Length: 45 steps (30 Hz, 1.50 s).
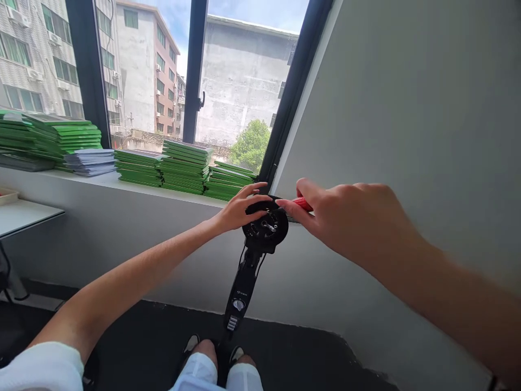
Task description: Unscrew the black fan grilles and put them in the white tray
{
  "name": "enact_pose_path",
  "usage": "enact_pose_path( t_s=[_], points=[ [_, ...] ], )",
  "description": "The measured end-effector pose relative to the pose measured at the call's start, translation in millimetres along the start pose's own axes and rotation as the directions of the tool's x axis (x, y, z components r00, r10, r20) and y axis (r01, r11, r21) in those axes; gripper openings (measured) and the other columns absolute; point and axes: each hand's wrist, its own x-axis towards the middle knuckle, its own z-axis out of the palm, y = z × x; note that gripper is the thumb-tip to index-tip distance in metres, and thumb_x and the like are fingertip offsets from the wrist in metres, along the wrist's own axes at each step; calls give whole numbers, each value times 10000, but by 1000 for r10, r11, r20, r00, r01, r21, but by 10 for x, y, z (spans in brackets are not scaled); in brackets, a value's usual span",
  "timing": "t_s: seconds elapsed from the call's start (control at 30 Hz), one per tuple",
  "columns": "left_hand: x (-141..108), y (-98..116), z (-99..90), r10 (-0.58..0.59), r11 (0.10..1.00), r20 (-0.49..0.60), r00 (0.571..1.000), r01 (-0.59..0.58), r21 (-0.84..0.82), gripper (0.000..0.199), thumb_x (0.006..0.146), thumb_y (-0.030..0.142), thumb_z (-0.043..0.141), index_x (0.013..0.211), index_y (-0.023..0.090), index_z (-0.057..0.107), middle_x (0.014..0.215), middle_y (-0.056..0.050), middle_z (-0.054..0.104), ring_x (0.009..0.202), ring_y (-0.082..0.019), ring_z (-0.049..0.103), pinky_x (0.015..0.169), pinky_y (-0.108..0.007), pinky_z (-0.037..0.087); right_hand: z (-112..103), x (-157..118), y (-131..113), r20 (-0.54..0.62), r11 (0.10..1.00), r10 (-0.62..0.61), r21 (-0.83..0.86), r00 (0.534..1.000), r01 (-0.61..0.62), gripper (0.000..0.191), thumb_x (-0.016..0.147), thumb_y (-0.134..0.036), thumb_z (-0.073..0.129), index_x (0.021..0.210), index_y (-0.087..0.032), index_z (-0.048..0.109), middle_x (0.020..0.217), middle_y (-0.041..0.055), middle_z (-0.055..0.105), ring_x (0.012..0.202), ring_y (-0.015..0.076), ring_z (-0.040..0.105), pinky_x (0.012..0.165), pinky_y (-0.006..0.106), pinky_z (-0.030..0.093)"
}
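In the middle stands a black pedestal fan without blades or cage, its round motor head (265, 225) facing me. A small metal shaft shows at its centre. My left hand (244, 209) grips the upper left rim of this head, thumb in front and fingers over the top. At the upper right, my right hand (345, 209) is closed around a red-handled tool (303, 204), which looks like a screwdriver. Its tip points left toward the top of the head; whether it touches I cannot tell. Lower down, the fan's control column (240, 298) carries a knob and several buttons.
Green book stacks (185, 167) and a white paper stack (90, 162) line the windowsill behind the fan. A white wall (407, 108) rises at right. A white table (28, 214) edges in from the left. My feet flank the fan pole on the dark floor (309, 358).
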Motion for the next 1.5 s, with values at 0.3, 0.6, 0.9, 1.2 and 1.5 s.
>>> enact_pose_path(
  t_s=[0.3,0.6,0.9,1.2,1.5],
  points=[
    [-5,159,123,-461,731,202,864,499,-465,586,893,385,601,1437,243,438,1268,-63,649,1197,-266,598,1096,-430,455,142,-16,109,14,935,-132,332,991,120,222,978,-409,378,1030,-232,502,639,-24,653,456,121,482,472,251,274],
    [63,128,177,-427,833,116,897,440,-334,346,966,434,516,1244,230,550,1131,-30,656,1072,-213,596,994,-339,469,65,-83,186,119,983,-83,172,989,62,381,1009,-529,336,1045,-212,544,540,-2,603,417,171,495,445,290,283],
    [90,142,149,-374,867,129,918,396,-303,350,984,413,489,1271,223,551,1218,-39,655,1164,-224,581,1053,-349,446,-9,-88,110,99,977,-139,174,985,120,362,1001,-446,339,1149,-197,556,545,0,610,398,151,451,449,279,250],
    [89,147,157,-384,873,115,916,401,-277,321,986,388,489,1258,236,563,1201,-28,664,1167,-229,587,1064,-352,445,-112,-33,78,144,992,-97,95,985,84,354,970,-444,417,1156,-189,579,560,28,630,435,173,478,474,288,255],
    [69,116,172,-397,868,95,913,407,-284,324,987,388,490,1263,236,566,1196,-29,681,1170,-228,591,1078,-362,441,-100,-108,-20,107,977,-211,6,972,211,383,1014,-404,358,1244,-179,564,518,7,589,432,171,493,466,266,215]
  ],
)
